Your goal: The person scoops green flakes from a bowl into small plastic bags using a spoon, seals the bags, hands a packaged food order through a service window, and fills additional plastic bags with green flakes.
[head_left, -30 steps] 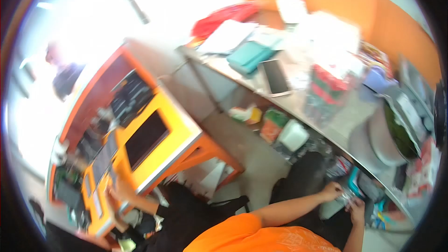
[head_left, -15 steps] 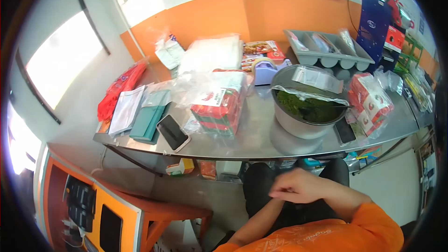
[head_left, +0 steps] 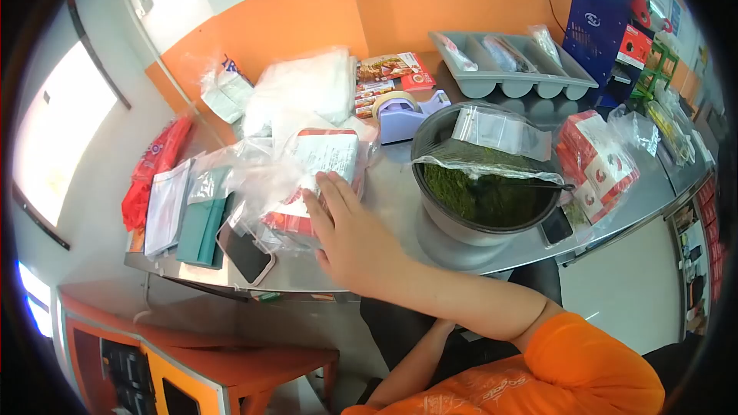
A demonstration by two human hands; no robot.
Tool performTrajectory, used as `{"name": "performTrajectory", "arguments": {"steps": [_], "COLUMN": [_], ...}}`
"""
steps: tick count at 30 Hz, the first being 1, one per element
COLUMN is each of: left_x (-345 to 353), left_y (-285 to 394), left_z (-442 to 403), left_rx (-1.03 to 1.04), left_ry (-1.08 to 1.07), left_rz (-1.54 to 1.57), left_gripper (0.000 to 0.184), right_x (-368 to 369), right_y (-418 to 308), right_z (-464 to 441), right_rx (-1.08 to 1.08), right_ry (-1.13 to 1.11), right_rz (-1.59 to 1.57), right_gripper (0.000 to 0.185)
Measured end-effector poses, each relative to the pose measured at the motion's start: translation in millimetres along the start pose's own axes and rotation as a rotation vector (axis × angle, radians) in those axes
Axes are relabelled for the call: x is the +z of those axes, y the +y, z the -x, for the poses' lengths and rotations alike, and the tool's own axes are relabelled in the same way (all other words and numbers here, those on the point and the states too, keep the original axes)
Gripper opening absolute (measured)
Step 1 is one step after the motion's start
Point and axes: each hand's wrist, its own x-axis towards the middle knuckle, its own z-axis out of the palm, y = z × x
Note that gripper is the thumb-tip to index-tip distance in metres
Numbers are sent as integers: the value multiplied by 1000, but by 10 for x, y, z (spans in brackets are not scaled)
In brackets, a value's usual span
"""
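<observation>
My right hand [head_left: 350, 242] reaches over the table with its fingers stretched out and apart. Its fingertips lie on or just over a plastic-wrapped stack of red-and-white packs [head_left: 327, 154]; firm contact is hard to make out. Loose clear plastic [head_left: 269, 173] bunches at the stack's left side. My left forearm [head_left: 411, 369] rests low in front of my body, and the left hand is hidden behind my right forearm. A phone [head_left: 246, 255] lies left of my right hand. To its right stands a deep pot [head_left: 480, 234] with green leafy contents, partly covered by plastic.
A purple tape dispenser [head_left: 407, 119] stands behind the pot. A grey compartment tray [head_left: 515, 81] holds packets at the back. Red-and-white packs [head_left: 596, 157] and a second phone [head_left: 556, 227] lie right of the pot. Teal folders [head_left: 204, 230] lie at the left.
My right hand has moved from above my lap, up and left to the wrapped packs, its fingers now spread. The view has shifted, and the left hand stays low.
</observation>
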Motion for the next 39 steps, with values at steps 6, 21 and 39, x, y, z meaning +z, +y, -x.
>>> {"name": "performTrajectory", "arguments": {"steps": [6, 21, 39], "left_x": [-6, -216, -379], "left_y": [180, 1534, 5452], "left_z": [24, 719, 1026], "left_rx": [-67, 53, 727], "left_ry": [-23, -613, 607], "left_rz": [-53, -531, -1487], "left_gripper": [43, 27, 15], "right_x": [7, -105, -243], "right_y": [-77, 256, 119], "right_z": [4, -232, -391], "right_rx": [-8, 121, 264], "right_ry": [6, 119, -36], "right_rz": [34, -42, -267], "right_gripper": [55, 41, 26]}}
